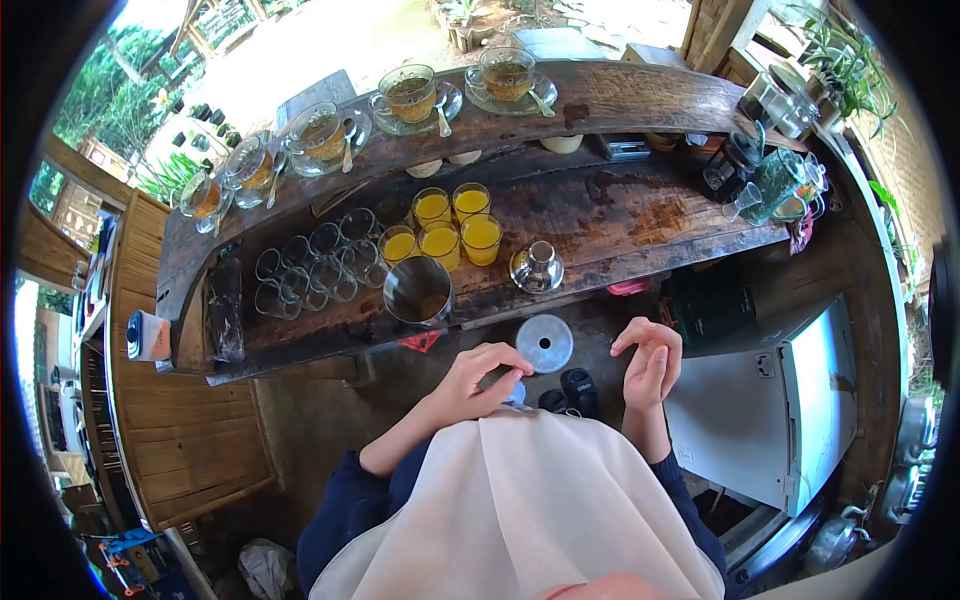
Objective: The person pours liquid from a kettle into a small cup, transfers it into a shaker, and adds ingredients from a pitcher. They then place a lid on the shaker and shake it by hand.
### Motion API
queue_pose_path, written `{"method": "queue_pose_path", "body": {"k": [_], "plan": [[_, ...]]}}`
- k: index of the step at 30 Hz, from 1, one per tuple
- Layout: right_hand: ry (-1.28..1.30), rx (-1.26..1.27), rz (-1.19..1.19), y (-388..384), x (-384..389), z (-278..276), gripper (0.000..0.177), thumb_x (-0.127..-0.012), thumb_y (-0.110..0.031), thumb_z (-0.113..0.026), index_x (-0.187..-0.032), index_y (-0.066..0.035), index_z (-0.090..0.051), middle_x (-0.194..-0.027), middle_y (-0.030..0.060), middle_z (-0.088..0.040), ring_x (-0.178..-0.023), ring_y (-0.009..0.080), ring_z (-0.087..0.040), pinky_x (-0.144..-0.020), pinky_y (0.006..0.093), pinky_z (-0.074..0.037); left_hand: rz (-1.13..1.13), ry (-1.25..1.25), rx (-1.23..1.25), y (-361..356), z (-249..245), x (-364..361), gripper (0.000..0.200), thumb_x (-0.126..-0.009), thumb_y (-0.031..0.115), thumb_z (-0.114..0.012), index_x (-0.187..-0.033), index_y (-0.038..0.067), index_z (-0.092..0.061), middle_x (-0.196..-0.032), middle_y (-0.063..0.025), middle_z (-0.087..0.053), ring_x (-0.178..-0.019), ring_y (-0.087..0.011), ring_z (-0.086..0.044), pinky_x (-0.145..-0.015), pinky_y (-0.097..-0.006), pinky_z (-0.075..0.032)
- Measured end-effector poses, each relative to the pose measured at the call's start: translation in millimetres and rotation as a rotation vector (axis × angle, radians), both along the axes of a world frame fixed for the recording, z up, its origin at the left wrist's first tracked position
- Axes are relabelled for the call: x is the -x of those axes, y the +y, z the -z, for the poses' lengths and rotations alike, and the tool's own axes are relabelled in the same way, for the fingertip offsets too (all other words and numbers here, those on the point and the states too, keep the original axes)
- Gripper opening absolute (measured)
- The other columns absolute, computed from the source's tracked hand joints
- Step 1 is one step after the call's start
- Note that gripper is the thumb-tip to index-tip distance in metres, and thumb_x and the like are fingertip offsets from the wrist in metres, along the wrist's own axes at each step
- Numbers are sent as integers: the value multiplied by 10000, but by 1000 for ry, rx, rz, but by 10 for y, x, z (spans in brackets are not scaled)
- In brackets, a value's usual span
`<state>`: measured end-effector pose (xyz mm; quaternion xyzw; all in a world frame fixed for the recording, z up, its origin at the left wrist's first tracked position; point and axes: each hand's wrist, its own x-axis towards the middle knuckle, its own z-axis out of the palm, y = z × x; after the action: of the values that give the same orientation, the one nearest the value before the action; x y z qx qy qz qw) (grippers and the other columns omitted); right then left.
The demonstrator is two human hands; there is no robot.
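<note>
My left hand (478, 381) is in front of my body, fingers bent in a loose curve and thumb apart, with nothing visible in it. To its right my right hand (651, 363) is raised, its fingers loosely bent and also holding nothing. Both are in the air on my side of the wooden counter (620, 225). Nearest to them on the counter stand a metal shaker tin (418, 292) with a little liquid at the bottom and a shaker top (537, 268). Several glasses of orange-yellow drink (439, 243) are grouped behind the tin.
Upturned or bare clear glasses (325, 262) stand at left. Several glass cups of tea (409, 92) on saucers with spoons line the raised shelf (640, 95). A French press (732, 165) stands at right. Below are a round stool (545, 343) and a white fridge (735, 410).
</note>
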<state>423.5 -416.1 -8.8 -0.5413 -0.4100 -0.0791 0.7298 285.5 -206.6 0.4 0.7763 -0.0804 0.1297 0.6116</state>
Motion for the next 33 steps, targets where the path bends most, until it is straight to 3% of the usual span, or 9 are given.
{"method": "queue_pose_path", "body": {"k": [10, 16, 25, 33], "plan": [[57, -47, 4, 77, 202, -31, 365, -1010, -270, -289, -1153, 17, -463, -705, 145, -579, -606, 201, -527, -600, 309, -428, -36, 17, -49, 90, -31, 270, 140, -825, -50, -541, -938, 2, -606, -888, -95, -656, -817, -206, -638, -743, -298, -492], [91, -24, 51, -62, 294, -21, 581, -983, -492, -268, -1168, 16, -479, -711, 130, -582, -622, 192, -555, -598, 284, -433, -33, 18, 0, 75, -6, 455, 144, -828, -50, -539, -947, 0, -601, -891, -108, -659, -816, -210, -640, -739, -301, -493], [146, 43, 95, -272, 618, 170, 620, -981, -508, -253, -1113, 30, -533, -689, 121, -579, -597, 194, -570, -759, 325, -417, 58, 40, 28, -36, 55, 515, 143, -834, -43, -532, -953, -1, -598, -864, -104, -646, -799, -204, -636, -725, -299, -489], [107, 59, 93, -329, 575, -2, 598, -984, -490, -285, -1055, 29, -573, -725, 88, -578, -604, 188, -559, -641, 312, -417, 95, 34, 32, -84, -15, 377, 132, -845, -34, -532, -955, -3, -597, -866, -105, -639, -809, -198, -632, -735, -295, -485]]}}
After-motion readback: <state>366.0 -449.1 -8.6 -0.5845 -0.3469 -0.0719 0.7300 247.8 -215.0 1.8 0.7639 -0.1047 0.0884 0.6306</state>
